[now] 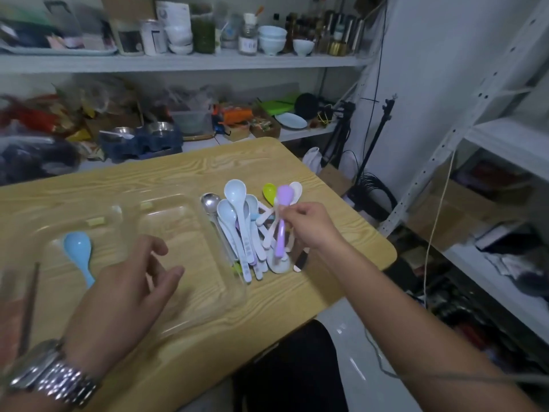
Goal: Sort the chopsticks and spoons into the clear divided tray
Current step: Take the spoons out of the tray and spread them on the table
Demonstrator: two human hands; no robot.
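A clear divided tray [190, 316] lies on the wooden table [341, 263]. One light blue spoon [77, 250] rests in its left compartment. Several pale blue and white spoons and a metal spoon [210, 203] fill its narrow right compartment [234, 227]. My right hand [309, 223] pinches a purple spoon [281, 224] above a loose heap of spoons, among them a green one [269, 192], just right of the tray. My left hand [127, 295] hovers over the tray's middle, fingers relaxed and holding nothing. Brown chopsticks [31, 301] lie at the far left.
Cluttered shelves with bowls, jars and boxes stand behind the table. The table's right edge [389, 248] drops to a floor with cables, a tripod and a white metal rack [475, 138]. A watch sits on my left wrist.
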